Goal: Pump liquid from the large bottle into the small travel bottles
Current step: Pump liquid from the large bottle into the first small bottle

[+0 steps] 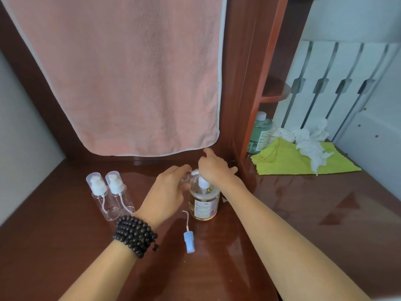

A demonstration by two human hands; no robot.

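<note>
The large bottle point(204, 203), clear with yellowish liquid and a white pump, stands upright on the wooden desk point(65, 246). My right hand point(213, 168) rests on top of its pump head. My left hand point(167, 192) holds a small clear travel bottle point(188, 177), tilted with its threaded neck against the pump spout. Two more small travel bottles point(108, 194) with white pump tops and clear caps stand side by side to the left. A blue spray cap point(188, 241) with its thin tube lies on the desk in front of the large bottle.
A pink towel point(121, 72) hangs behind the desk. To the right lie a yellow-green cloth point(288, 159) with crumpled white tissues point(308, 142) and a green-tinted bottle point(259, 132). A wooden upright point(243, 127) divides the two areas.
</note>
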